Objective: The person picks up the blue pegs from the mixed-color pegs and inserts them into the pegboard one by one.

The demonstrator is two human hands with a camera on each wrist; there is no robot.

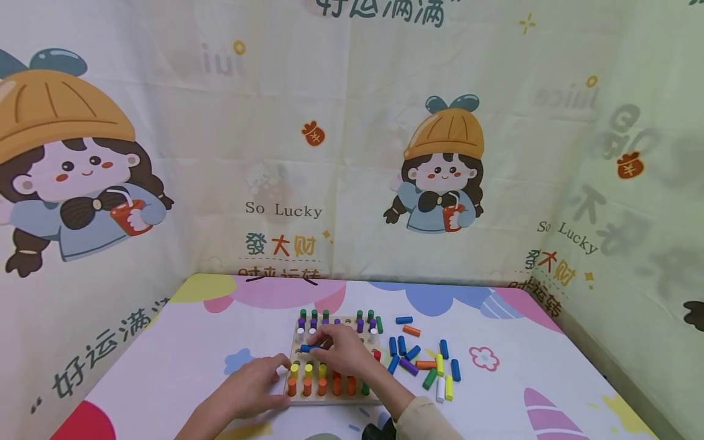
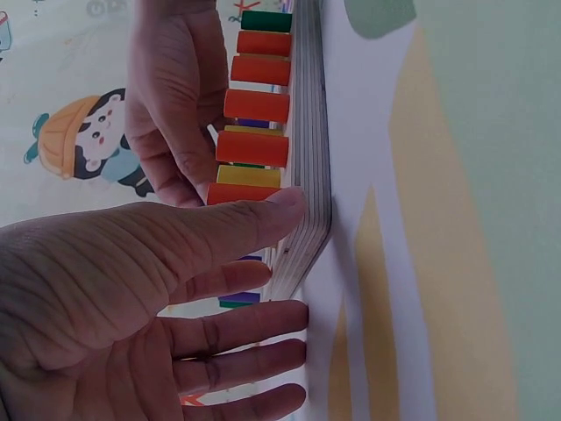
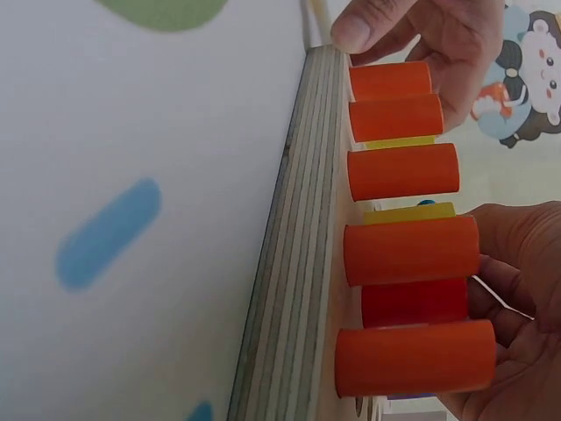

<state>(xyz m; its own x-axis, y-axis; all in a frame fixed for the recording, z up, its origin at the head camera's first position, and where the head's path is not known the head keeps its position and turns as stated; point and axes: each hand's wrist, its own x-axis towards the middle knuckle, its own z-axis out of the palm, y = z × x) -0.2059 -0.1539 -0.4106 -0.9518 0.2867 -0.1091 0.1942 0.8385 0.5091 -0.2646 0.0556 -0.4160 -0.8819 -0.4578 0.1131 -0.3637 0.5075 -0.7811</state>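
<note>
A wooden pegboard bears rows of upright pegs: orange in the front row, yellow behind, then white, purple and dark green at the back. My right hand reaches over the board and pinches a blue peg, which lies level between its fingertips above the left part. The left hand rests at the board's left edge; in the left wrist view its thumb touches the front corner and its fingers are extended. An orange peg stands large in the right wrist view, where the blue peg is mostly hidden.
Right of the board lie loose pegs, among them a purple peg, a yellow peg, a white peg and several blue ones. A dark object shows at the table's front edge. A printed cloth hangs behind.
</note>
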